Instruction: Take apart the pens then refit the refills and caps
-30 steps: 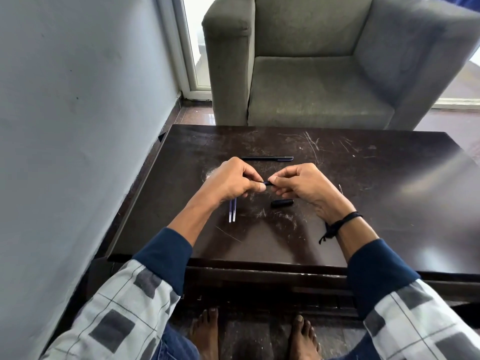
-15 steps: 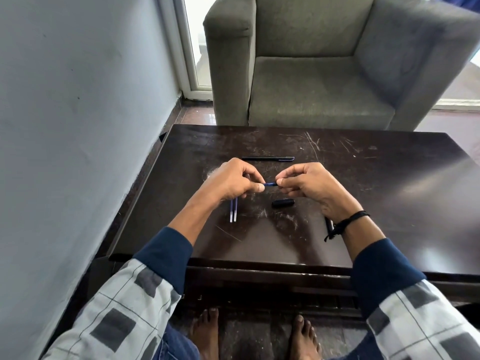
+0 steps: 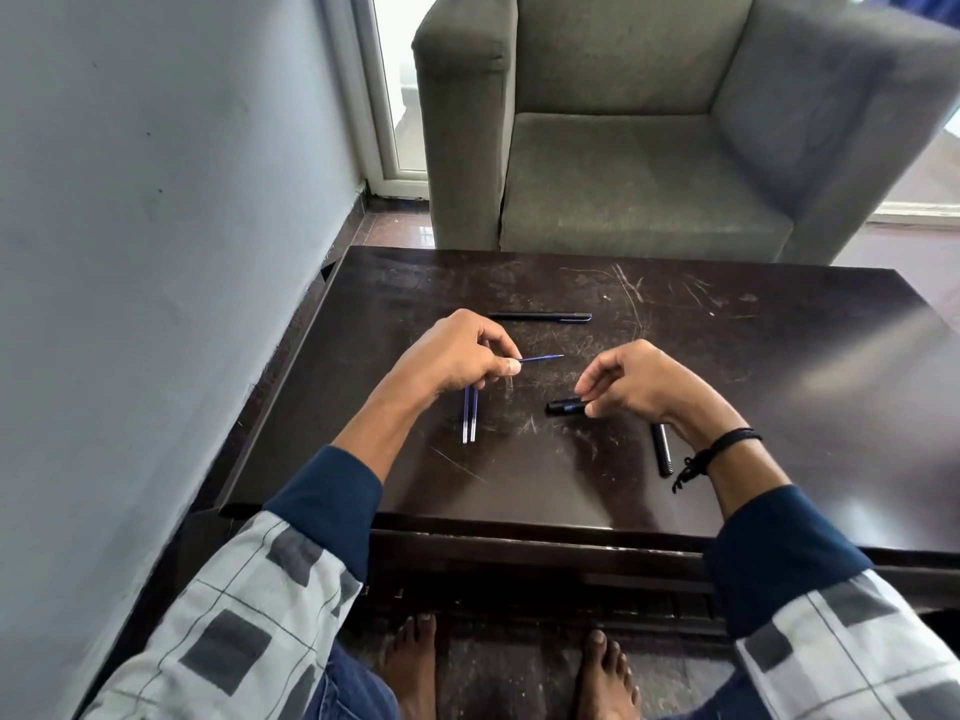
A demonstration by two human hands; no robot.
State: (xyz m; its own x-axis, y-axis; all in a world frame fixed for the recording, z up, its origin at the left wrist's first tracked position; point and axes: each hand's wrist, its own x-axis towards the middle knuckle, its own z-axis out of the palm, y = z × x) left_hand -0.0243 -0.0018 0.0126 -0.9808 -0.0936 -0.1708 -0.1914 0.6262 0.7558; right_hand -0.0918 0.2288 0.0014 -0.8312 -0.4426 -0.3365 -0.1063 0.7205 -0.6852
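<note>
Head view: blue refill [image 3: 543, 358] pinched in left hand [image 3: 457, 356], tip free over table [image 3: 779, 366]. Right hand [image 3: 641, 387] curled at black cap [image 3: 563, 406] end, grip unclear. Two loose refills [image 3: 469, 418] under left hand. Risk: thin refill bends, or slips if pinch loosens.

1. Sleeves: your L sleeve [image 3: 249, 605] & R sleeve [image 3: 852, 631] match. Both are pale grey-white fabric w/ thin dark grid lines & solid grey squares.
2. Each ends in navy cuffs [image 3: 332, 491]: plain, no pattern, sitting partway up the forearm, well short of your left hand [image 3: 457, 356] & right hand [image 3: 639, 387].
3. R wrist: black cord bracelet [image 3: 727, 441], knotted, w/ short loose tails hanging off it.
4. Legs: blue trousers [image 3: 348, 688] w/ fine stripes.
5. Your feet [image 3: 415, 662] are bare.
</note>
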